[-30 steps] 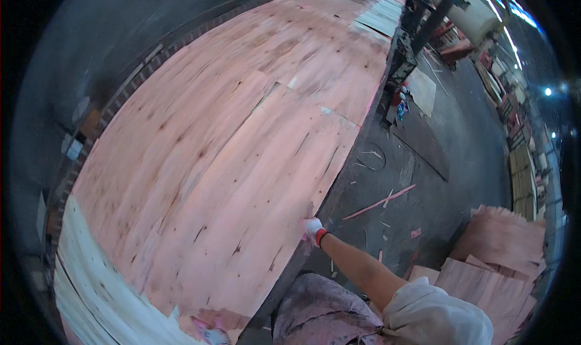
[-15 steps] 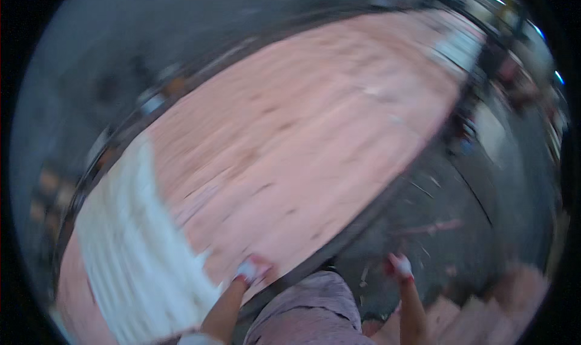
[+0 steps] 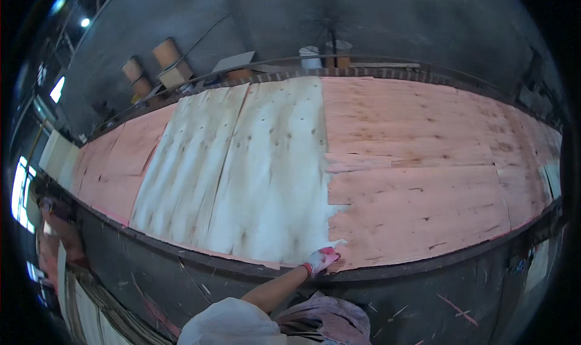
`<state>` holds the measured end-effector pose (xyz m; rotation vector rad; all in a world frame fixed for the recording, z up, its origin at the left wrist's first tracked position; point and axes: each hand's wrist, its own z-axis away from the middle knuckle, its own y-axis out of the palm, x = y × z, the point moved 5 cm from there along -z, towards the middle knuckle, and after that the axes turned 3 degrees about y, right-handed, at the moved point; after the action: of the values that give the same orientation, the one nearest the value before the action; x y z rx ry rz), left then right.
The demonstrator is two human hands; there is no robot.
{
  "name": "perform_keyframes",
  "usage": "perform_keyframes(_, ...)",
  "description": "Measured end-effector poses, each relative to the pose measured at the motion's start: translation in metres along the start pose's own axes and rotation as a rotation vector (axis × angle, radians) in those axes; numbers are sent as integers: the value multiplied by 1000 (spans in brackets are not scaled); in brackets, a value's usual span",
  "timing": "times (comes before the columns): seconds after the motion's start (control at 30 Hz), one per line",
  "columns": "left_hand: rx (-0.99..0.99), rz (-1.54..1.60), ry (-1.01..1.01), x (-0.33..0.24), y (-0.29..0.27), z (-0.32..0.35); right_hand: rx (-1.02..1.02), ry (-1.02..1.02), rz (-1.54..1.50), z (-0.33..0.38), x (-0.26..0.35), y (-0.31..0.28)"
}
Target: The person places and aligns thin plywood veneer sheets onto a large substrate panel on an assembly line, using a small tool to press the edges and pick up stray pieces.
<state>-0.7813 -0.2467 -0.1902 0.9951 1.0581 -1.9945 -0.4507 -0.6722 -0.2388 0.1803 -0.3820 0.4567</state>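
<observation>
Pale veneer sheet [image 3: 254, 169] lies flat on the long table, overlapping the pink veneer [image 3: 423, 181]. The left hand [image 3: 321, 260], gloved, pinches its near corner at the table's edge, likely to line it up. Right hand unseen.

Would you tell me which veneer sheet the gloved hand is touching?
The pale sheet: the hand grips its near right corner, beside the pink sheets.

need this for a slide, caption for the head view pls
Gloved left hand gripping the near corner of a pale veneer sheet on pink veneer sheets.
</observation>
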Motion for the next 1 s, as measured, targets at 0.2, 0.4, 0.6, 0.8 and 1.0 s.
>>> perform_keyframes(0.2, 20, 122, 72, 56, -20, 92, 175, 113, 53, -14, -35, -30)
perform_keyframes(0.4, -192, 187, -287, 196, -93, 261, 135, 142, 261, -55, -48, -1)
perform_keyframes(0.6, -390, 17, -407, 222, -168, 450, 285, -54, 781, 22, -27, 150)
perform_keyframes(0.8, -932, 718, -389, 363, -157, 655, 490, -103, 1165, 75, -144, 315)
perform_keyframes(1.0, -1074, 544, -714, 505, -82, 840, 621, -90, 1489, 144, -330, 413)
